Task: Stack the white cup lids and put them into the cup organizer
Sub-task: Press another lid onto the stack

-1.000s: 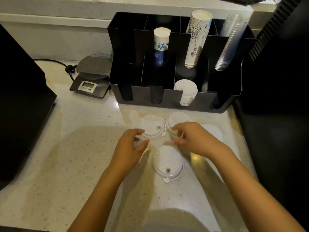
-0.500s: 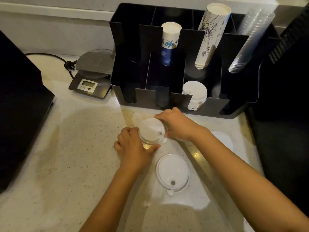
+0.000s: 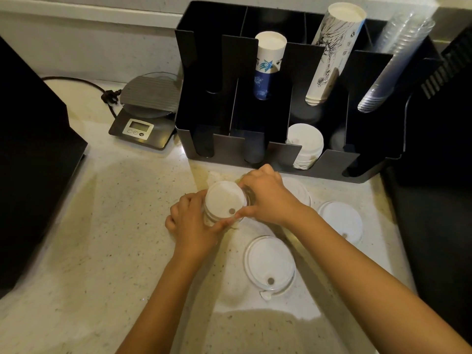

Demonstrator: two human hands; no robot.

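Both hands' fingers closed around one white lid; cup printing apparently unreadable.

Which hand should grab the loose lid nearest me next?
Right. The left hand cradles the stacked lids from below, while the right hand only steadies their edge and lies closer to the near lid.

open counter at left, loose lids at right, organizer blocking behind
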